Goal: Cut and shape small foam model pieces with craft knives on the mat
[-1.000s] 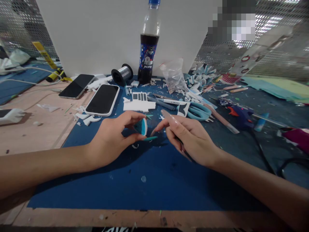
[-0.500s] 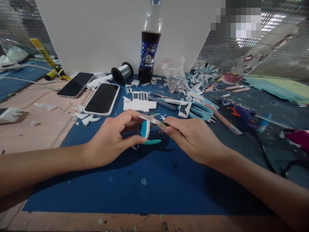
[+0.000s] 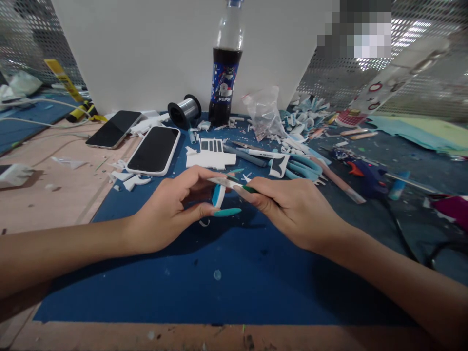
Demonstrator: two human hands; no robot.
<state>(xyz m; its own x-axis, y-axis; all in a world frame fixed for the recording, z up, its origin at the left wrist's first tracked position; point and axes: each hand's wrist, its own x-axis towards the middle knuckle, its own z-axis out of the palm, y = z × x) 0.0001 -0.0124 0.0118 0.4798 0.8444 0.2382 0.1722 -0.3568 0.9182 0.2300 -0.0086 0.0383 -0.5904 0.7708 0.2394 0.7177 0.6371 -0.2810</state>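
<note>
See a big blue mat (image 3: 175,287) across the middle and bottom of the frame, with a wooden table (image 3: 91,336) peeking out along the bottom edge. At the top, find a large white board (image 3: 164,48) standing behind everything.

Coming in from the left, see the left hand (image 3: 170,212), nearly closed, pinching a little blue and white piece (image 3: 218,196) between thumb and fingers. Coming in from the right, see the right hand (image 3: 292,209), closed around a small knife (image 3: 224,183).

In front of the board, at the top middle, find a bottle (image 3: 224,80) of dark drink, standing up. In the upper right, see blue and yellow paper (image 3: 409,131) lying flat. Left of the middle, find a white-edged phone (image 3: 154,150), with a dark phone (image 3: 114,129) beside it. Toward the right, see a glue gun (image 3: 367,175) and scissors (image 3: 303,168) with light blue handles. On either side of the bottle, find a clear bag (image 3: 265,114) and a silvery spool (image 3: 185,111) with black ends.

Near the center, see the knife blade pointing left, at the top edge of the tilted piece. Cannot tell if touching.

Littlest of all, spot bits of scrap (image 3: 309,114) heaped right of the bag.
</note>
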